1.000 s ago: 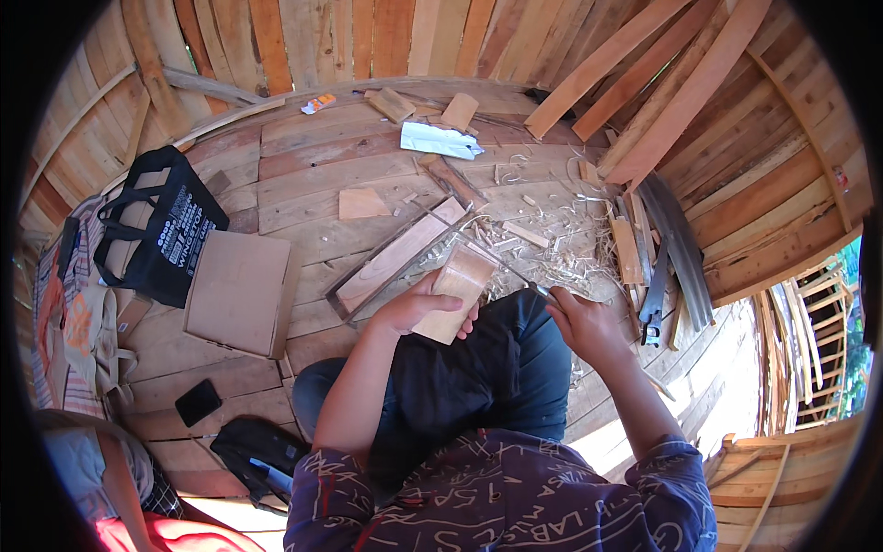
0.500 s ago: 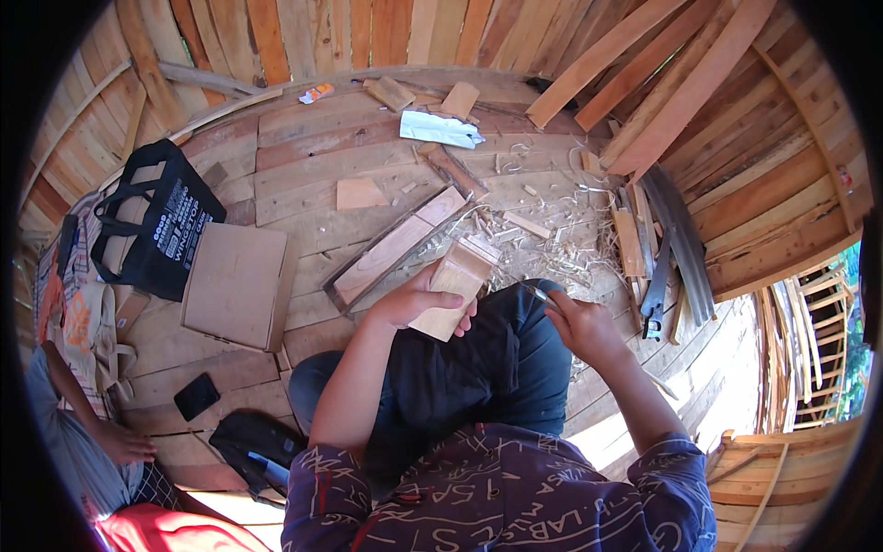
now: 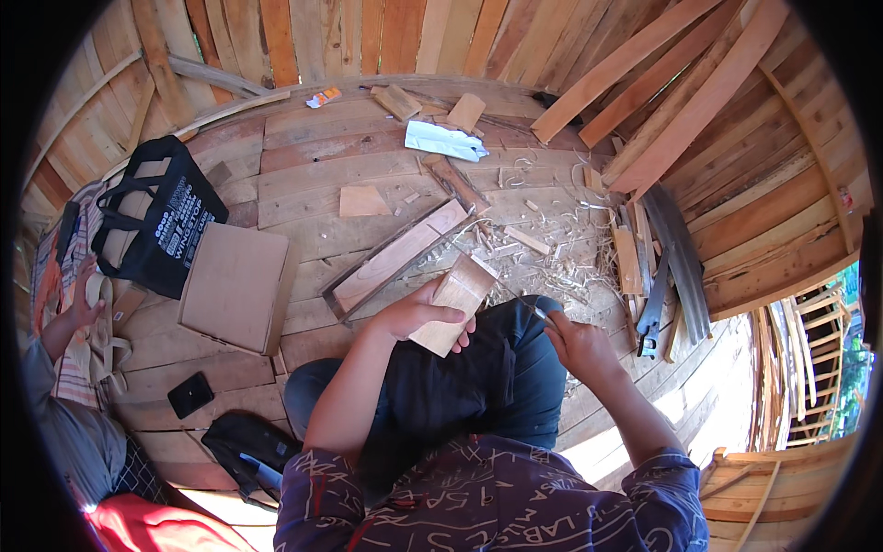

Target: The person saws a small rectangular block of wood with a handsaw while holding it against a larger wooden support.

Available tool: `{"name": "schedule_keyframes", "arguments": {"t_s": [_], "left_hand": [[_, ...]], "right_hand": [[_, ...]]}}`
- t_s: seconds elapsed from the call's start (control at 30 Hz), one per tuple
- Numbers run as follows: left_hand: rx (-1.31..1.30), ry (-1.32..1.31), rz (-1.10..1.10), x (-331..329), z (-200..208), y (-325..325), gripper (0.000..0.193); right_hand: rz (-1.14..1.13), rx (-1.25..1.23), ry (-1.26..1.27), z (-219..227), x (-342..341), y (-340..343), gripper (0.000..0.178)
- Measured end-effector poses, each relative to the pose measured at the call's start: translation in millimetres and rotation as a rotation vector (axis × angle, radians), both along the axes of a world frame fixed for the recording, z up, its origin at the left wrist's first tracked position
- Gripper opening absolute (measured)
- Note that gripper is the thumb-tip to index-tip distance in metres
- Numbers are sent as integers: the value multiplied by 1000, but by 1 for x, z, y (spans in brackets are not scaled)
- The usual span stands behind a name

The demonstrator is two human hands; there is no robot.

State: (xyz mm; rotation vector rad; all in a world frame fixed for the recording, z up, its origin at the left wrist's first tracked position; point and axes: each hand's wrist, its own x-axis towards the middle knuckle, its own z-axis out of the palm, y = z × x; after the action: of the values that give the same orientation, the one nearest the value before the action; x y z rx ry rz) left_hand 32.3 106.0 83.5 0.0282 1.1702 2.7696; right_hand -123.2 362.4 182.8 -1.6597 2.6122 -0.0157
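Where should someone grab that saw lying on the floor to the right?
Probably by its handle, coming from the person's side, ideally with the right hand once free: the handle end lies nearer the person, while the long blade stretches away beside loose wood pieces.

The left hand (image 3: 417, 314) grips a wooden block (image 3: 462, 296), the right hand (image 3: 579, 342) a slim tool (image 3: 540, 313); shavings (image 3: 572, 280) litter the plank floor (image 3: 299, 191).

A block (image 3: 464, 290) is in the left hand (image 3: 418, 313), left of the right hand (image 3: 584, 345). Beyond lies a long board (image 3: 395, 258), shavings (image 3: 575, 264) to its right, a handsaw (image 3: 652, 317) farther right. Left, a box (image 3: 235, 287) sits nearer than a bag (image 3: 179, 225); a phone (image 3: 190, 395) lies nearer, left of a backpack (image 3: 250, 444). Far, 2 wood pieces (image 3: 466, 111) lie behind paper (image 3: 446, 141).
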Motion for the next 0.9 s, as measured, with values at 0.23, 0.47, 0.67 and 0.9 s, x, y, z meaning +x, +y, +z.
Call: {"name": "schedule_keyframes", "arguments": {"t_s": [0.23, 0.47, 0.67, 0.9], "left_hand": [[87, 39, -3, 1, 6, 4, 65], [9, 85, 22, 4, 18, 10, 68], [-151, 83, 9, 17, 27, -3, 68], [-200, 105, 7, 16, 28, -3, 68]], "right_hand": [[118, 1, 105, 5, -13, 4, 20], [147, 42, 90, 22, -20, 1, 22], [128, 45, -55, 29, -11, -15, 23], [114, 43, -248, 37, -12, -12, 22]]}}
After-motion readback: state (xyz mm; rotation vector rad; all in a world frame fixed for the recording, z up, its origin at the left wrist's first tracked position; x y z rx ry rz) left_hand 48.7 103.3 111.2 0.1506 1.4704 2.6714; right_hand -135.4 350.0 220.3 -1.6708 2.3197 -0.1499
